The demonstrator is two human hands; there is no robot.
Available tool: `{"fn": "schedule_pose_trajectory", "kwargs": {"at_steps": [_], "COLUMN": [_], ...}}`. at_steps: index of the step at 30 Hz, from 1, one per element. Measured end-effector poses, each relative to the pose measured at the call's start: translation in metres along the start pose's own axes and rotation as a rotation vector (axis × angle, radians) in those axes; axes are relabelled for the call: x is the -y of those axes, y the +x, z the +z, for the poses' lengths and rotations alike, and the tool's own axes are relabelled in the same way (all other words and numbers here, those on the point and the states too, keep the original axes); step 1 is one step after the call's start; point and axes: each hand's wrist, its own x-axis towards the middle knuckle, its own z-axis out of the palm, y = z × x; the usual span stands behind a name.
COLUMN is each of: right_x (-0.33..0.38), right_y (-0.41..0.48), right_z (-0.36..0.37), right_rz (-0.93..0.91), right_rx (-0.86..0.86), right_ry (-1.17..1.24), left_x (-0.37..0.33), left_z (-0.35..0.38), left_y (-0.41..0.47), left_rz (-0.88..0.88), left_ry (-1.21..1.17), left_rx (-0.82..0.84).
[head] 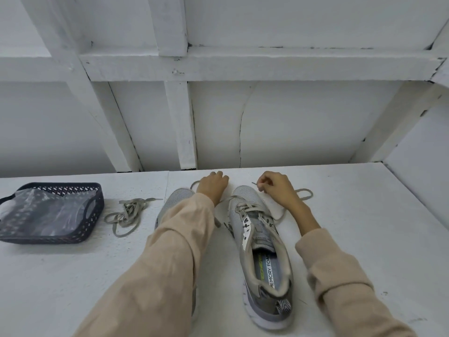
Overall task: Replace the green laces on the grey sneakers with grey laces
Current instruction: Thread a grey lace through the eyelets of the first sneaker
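Locate part-laced sneaker point(263, 242) at table point(364, 215) centre. Note right hand point(277, 188) pinching its lace tip point(254, 183) beyond the toe; left hand point(213, 184) curled alongside, grip indiscernible, sleeve point(175, 244) hiding second sneaker point(173, 199). Observe loose laces point(128, 212), basket point(97, 210) at left.

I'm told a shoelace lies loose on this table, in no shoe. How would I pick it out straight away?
Find the dark basket at the left of the white table. Between it and the nearer sneaker lies the loose lace, a pale tangled heap. Unlike the threaded lace in the other sneaker, it touches no shoe.
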Motion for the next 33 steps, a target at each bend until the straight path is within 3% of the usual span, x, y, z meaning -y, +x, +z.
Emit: {"fn": "schedule_pose_trajectory", "kwargs": {"at_steps": [3, 7, 13, 17, 23, 33], "right_x": [0.013, 0.027, 0.024, 0.020, 0.022, 0.030], "right_y": [-0.021, -0.055, -0.081, -0.081, -0.079, -0.084], "right_z": [-0.021, -0.052, -0.066, -0.058, -0.047, -0.042], "right_rz": [-0.015, -0.057, -0.047, -0.080, -0.083, -0.057], "right_rx": [0.046, 0.306, 0.453, 0.406, 0.315, 0.245], "right_ry": [0.272, 0.431, 0.344, 0.213, 0.073, -0.032], "left_x": [0.002, 0.004, 0.009, 0.006, -0.005, -0.011], "left_z": [0.000, 0.000, -0.033, -0.055, -0.037, -0.032], "left_y": [-0.002, -0.003, -0.015, -0.050, -0.081, -0.089], "left_rz": [-0.033, -0.050, -0.230, -0.083, 0.131, 0.136], "left_ry": [0.021, -0.040, -0.895, -1.262, -0.980, -0.823], "left_rx": [-0.024, -0.033, -0.181, -0.223, 0.055, -0.044]}}
